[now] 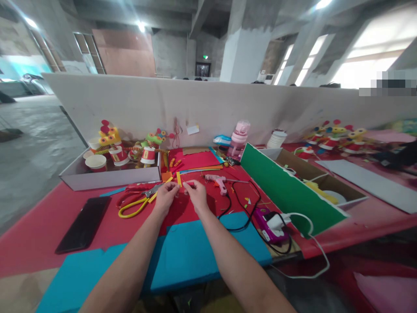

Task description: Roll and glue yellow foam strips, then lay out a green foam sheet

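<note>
My left hand is closed in a pinch above the red table, its fingertips at the lower end of a narrow yellow paper strip. Close beside it, my right hand is also pinched; a small reddish bit shows at its fingertips, too small to name. Left of my left hand lie yellow-handled scissors and red-handled pliers. A pink glue gun rests on the table just beyond my right hand.
A white box with paper-cup figures stands at the left. A black phone lies nearer. On the right are a green-sided box and a purple power strip with trailing cords. Blue sheeting covers the front edge.
</note>
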Demonstrator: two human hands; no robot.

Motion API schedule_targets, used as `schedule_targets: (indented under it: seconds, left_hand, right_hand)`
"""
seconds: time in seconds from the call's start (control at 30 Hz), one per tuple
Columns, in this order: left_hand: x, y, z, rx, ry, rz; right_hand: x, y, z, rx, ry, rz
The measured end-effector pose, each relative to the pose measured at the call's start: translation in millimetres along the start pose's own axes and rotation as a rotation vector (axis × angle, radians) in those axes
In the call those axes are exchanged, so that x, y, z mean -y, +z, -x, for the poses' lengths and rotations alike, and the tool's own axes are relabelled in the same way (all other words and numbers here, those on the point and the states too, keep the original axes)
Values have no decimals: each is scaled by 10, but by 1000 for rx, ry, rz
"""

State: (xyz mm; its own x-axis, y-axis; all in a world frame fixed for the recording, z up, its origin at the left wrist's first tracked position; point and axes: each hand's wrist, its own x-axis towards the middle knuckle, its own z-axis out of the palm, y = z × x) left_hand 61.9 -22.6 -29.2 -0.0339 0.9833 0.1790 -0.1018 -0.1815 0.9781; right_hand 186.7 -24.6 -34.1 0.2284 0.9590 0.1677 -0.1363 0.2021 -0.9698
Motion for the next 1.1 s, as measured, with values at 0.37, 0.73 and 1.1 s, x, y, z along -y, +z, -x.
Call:
schedule_targets:
  seconds: [0.37,0.73,1.1]
  left_hand:
    - [-45,-18,9,22,-75,210]
    - [7,-22,-6,55,-56,115]
    - [6,-17,3,34,-75,102]
  right_hand:
    - [-30,-33,-58,-47,243,-369]
    - [-48,48,24,181,316,-441]
    - [-28,59,37,108,248,-341]
